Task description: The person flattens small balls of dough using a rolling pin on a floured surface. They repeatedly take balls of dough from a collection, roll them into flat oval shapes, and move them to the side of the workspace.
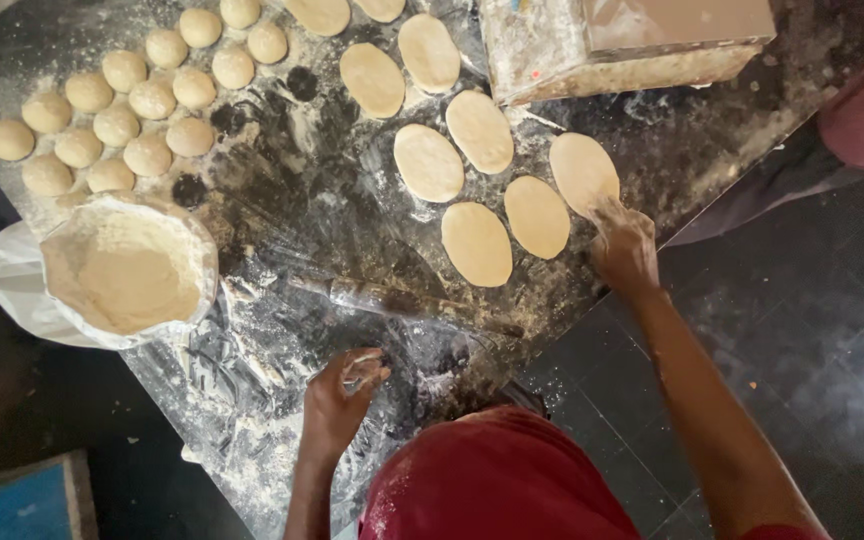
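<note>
My right hand (624, 245) reaches out to the far right of the floured dark worktop (332, 200) and its fingers touch the edge of a flattened oval dough piece (583, 171). Several more flattened ovals (476, 243) lie in rows beside it. My left hand (344, 395) rests near the front edge with fingers curled, dusted in flour; whether it holds anything I cannot tell. A rolling pin (407, 303) lies on the worktop between the hands, touched by neither.
Several round dough balls (117, 125) sit in rows at the far left. A white bag of flour (122, 270) stands open at the left edge. A flour-covered box (632, 45) stands at the back right. Dark tiled floor lies to the right.
</note>
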